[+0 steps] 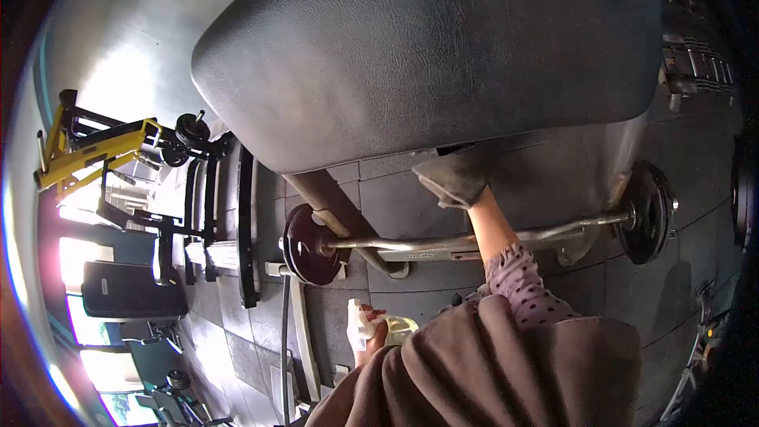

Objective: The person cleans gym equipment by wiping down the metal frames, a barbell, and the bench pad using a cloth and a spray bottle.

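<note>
A large black padded cushion (427, 63) of a gym bench fills the upper middle. My right hand (477, 194), in a polka-dot sleeve, reaches up to the cushion's near edge with a grey cloth (452, 180) held over the fingers. The cloth covers most of that hand and seems to touch the edge. Lower and to the left, my left hand (375, 337) is closed around a spray bottle (403, 327) with a white trigger head. Brown fabric partly hides the bottle and my left wrist. A bent curl barbell (443, 245) lies across, below the cushion.
Round weight plates (312, 245) sit on both ends of the barbell. A yellow-and-black machine (103, 150) stands at the left, with a black bench pad (130, 289) below it. Dumbbells on a rack (700, 63) show at the far right. Dark tiles (427, 296) cover the floor.
</note>
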`<move>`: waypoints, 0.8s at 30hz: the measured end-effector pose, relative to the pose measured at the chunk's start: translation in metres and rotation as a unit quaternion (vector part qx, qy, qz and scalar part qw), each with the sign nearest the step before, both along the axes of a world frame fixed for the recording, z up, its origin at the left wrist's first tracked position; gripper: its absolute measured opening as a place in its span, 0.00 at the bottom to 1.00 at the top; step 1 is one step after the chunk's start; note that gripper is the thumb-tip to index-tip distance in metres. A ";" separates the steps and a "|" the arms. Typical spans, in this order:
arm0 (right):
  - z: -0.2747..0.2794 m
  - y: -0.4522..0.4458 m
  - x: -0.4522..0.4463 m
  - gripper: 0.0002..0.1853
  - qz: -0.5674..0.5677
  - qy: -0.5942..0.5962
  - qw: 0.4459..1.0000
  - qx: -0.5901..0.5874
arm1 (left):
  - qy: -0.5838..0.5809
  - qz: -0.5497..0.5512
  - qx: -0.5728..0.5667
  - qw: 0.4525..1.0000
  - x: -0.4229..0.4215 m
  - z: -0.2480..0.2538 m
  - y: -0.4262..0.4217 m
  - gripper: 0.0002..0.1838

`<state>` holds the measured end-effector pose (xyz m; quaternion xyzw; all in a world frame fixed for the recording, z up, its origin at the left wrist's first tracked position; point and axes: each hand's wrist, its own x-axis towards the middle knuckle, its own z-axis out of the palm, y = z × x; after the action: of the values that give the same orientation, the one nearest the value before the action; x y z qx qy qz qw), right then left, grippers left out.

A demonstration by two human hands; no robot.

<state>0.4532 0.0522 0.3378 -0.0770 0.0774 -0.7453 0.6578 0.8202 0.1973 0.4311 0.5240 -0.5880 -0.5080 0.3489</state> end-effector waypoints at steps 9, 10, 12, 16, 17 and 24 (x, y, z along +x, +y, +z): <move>0.007 0.000 0.004 0.22 0.003 0.018 1.000 0.008 | -0.005 0.015 0.036 0.999 0.014 -0.031 -0.009 0.19; 0.008 -0.006 0.000 0.22 -0.003 0.013 1.000 0.011 | -0.002 0.018 0.011 1.000 -0.009 0.005 -0.010 0.19; 0.007 -0.017 -0.002 0.23 -0.016 0.006 1.000 0.019 | 0.008 0.036 -0.009 0.999 -0.021 0.026 -0.007 0.19; 0.007 -0.028 -0.001 0.24 -0.032 0.022 0.999 0.038 | 0.030 0.077 0.018 0.996 -0.011 0.027 0.005 0.19; 0.006 -0.029 -0.002 0.24 -0.035 0.029 0.998 0.042 | 0.034 0.078 0.012 0.996 -0.007 0.021 0.007 0.20; 0.007 -0.027 -0.007 0.26 -0.038 0.104 0.991 0.069 | 0.025 0.069 -0.007 0.997 -0.003 0.029 0.011 0.22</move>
<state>0.4459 0.0251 0.3450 -0.1053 0.1998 -0.7505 0.6211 0.8170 0.2083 0.4606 0.5479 -0.5447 -0.4915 0.4018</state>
